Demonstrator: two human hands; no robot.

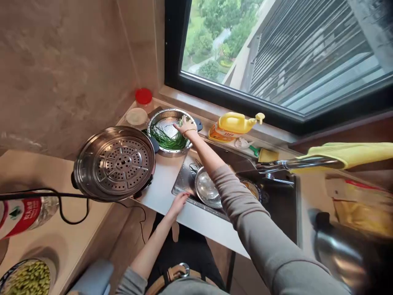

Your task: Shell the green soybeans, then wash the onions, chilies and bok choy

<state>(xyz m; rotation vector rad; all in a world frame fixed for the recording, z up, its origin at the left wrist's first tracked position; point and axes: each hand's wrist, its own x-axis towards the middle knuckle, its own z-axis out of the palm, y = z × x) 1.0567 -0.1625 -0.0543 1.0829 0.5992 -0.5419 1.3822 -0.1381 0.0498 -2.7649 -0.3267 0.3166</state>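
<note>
Long green chives lie bunched in a perforated steel colander in the corner below the window. My right hand reaches over the colander's right side, fingers curled about the pale ends of the chives, thumb pointing left. Over the near-left rim of the sink is my left hand, its fingers drawn together; anything between them is too small to make out. Just right of it, a shiny metal bowl sits in the sink, partly hidden by my right forearm.
A large steamer pot stands left of the colander. Behind are a red-lidded jar and a yellow detergent bottle. The faucet with a yellow cloth extends over the sink's right side. A black cord hangs at left.
</note>
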